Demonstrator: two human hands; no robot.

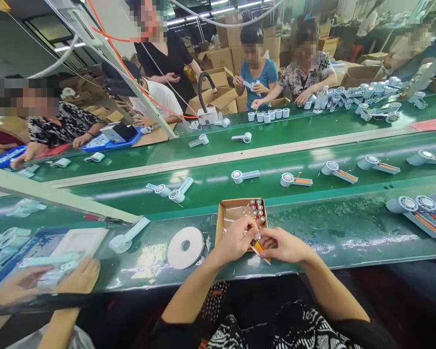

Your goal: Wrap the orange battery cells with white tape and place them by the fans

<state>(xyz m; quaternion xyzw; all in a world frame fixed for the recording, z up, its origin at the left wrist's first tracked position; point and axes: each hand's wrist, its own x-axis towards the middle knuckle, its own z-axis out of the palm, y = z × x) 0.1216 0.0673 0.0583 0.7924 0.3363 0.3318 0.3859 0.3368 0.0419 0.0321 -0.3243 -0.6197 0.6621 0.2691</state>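
Note:
My left hand (236, 238) and my right hand (284, 245) meet over the near edge of the green bench, fingers pinched together. Between them sits a small orange and black part (257, 246), held by both hands. Just behind my hands lies a shallow cardboard tray (228, 213) with several small red-topped cylinders (257, 209) in its far right corner. A white roll of tape (185, 247) lies flat to the left of my left hand.
Several white hand-fan bodies (294, 180) ride on the green conveyor belt (312, 160) beyond the tray, and more are piled at the right (421, 208). A co-worker's hands (76, 276) work at my left. Other people sit across the belts among cardboard boxes.

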